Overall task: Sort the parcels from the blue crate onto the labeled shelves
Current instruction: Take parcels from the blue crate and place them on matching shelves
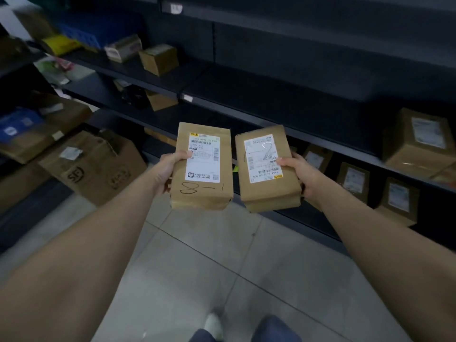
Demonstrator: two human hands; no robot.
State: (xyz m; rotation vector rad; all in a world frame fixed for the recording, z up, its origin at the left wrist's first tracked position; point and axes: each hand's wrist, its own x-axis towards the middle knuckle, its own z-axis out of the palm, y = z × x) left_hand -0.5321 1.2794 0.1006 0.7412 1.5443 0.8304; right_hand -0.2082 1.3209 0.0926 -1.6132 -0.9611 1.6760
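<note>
I hold two brown paper parcels side by side in front of dark shelving. My left hand [170,169] grips the left parcel [202,193] by its left edge; it bears a white shipping label and the handwritten mark "8-1". My right hand [302,175] grips the right parcel [267,193] by its right edge; its label is upside down with a pen scrawl across it. A blue crate [81,37] sits far back on the upper left shelf, blurred. The black shelves [283,104] run diagonally behind the parcels, with small white tags on their front edges.
Several cardboard boxes lie on the shelves: two on the upper left [158,59], one at the right [419,141], several with labels on the lower right [355,178]. Large cartons [98,166] stand on the floor at left. Grey floor tiles [222,267] lie below my arms.
</note>
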